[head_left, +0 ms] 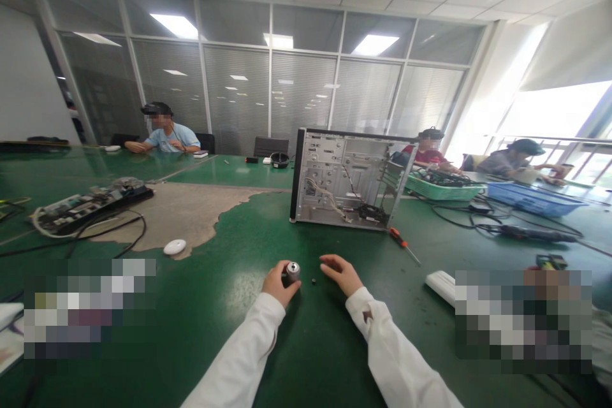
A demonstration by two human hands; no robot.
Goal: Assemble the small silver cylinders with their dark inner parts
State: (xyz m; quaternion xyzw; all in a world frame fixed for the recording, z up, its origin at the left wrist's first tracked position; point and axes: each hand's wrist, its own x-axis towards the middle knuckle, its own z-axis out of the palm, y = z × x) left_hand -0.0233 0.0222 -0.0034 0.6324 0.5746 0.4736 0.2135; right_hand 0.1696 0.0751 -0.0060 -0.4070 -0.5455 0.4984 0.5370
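My left hand (279,283) is closed round a small silver metal cylinder (293,269) with a dark hole in its top; its exact kind does not show. To the right, my right hand (342,273) is held with fingers apart and nothing in them. Between the two hands a tiny dark piece (313,280) lies on the green tabletop (306,338). Beyond my hands stands an opened computer case (347,175), its bare metal inside and loose cables showing. Beside its lower right corner lies a screwdriver (398,239) with an orange and black handle.
A white round object (174,247) lies left, near a stripped electronic assembly (95,204) with black cables. At right are a green basket (447,189) of cables, a blue basket (535,201) and a dark corded tool (535,233). Several people sit around the table. Blurred patches hide both near sides.
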